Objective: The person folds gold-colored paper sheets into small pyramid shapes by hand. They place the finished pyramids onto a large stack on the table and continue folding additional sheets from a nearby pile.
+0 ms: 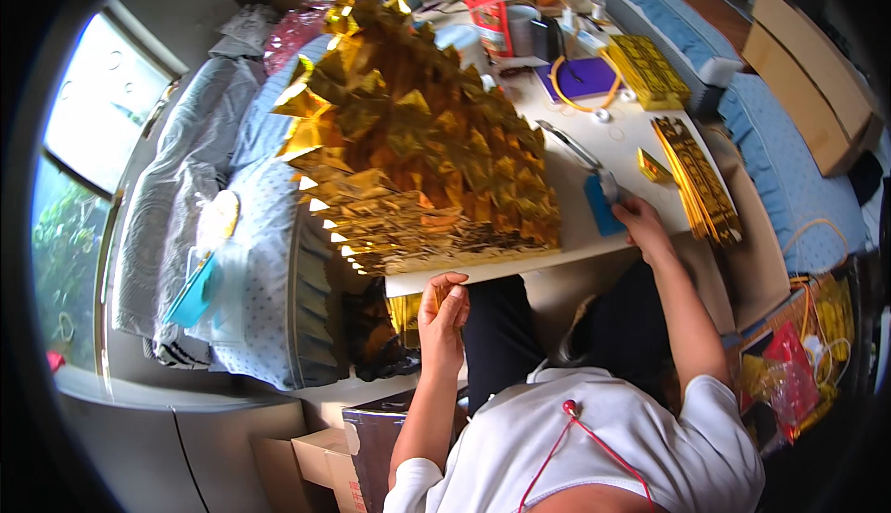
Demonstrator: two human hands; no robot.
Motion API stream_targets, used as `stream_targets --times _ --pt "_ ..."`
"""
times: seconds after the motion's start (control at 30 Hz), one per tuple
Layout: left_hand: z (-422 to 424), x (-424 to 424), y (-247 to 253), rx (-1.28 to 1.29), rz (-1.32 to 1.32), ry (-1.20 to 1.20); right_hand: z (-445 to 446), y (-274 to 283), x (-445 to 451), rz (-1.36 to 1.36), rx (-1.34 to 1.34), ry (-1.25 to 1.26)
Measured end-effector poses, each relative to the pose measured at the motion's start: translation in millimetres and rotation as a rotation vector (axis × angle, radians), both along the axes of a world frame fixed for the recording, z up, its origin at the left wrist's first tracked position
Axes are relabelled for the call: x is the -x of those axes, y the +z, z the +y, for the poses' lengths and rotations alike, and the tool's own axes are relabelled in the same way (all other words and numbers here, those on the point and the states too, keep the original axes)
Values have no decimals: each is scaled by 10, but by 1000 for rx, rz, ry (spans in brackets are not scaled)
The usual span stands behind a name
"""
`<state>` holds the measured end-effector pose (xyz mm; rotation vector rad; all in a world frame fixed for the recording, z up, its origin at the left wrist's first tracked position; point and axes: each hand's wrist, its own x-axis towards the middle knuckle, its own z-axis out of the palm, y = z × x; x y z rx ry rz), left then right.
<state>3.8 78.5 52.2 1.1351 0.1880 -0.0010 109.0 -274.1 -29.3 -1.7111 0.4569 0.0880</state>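
Observation:
A large stack of folded gold foil paper (431, 123) rises from the white table (578, 228) before me. My left hand (443, 311) is at the table's front edge, below the stack, with fingers curled and thumb near the index finger. Whether something small lies between them is unclear. My right hand (644, 229) is at the front edge further right, thumb and finger against a flat blue piece (601, 205). A long metal tool with a grey end (571, 144) lies beside that piece. Whether my right fingers grip either one is hard to see.
A small gold folded piece (653, 165) and a fanned bundle of gold-black paper strips (696, 179) lie right. Behind are a wrapped yellow pack (647, 71), a purple book (581, 79) and a yellow ring (588, 106). A blue sofa seat (257, 269) is left; a cardboard box (807, 81) right.

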Motion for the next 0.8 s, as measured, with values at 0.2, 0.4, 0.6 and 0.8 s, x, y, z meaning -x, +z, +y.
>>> stream_targets --times 0.2,0.4,0.6,0.8 --pt "286 -121 864 -521 -487 170 -64 20 -45 68 -288 -50" --pt "347 -364 1804 -1192 -1022 503 -51 131 91 -23 -446 -52" --pt "268 -678 2323 -1601 -1039 500 -77 -149 210 -86 -543 -97" --pt "352 -908 2418 -1605 -979 334 -60 -78 261 -62 -458 -72"
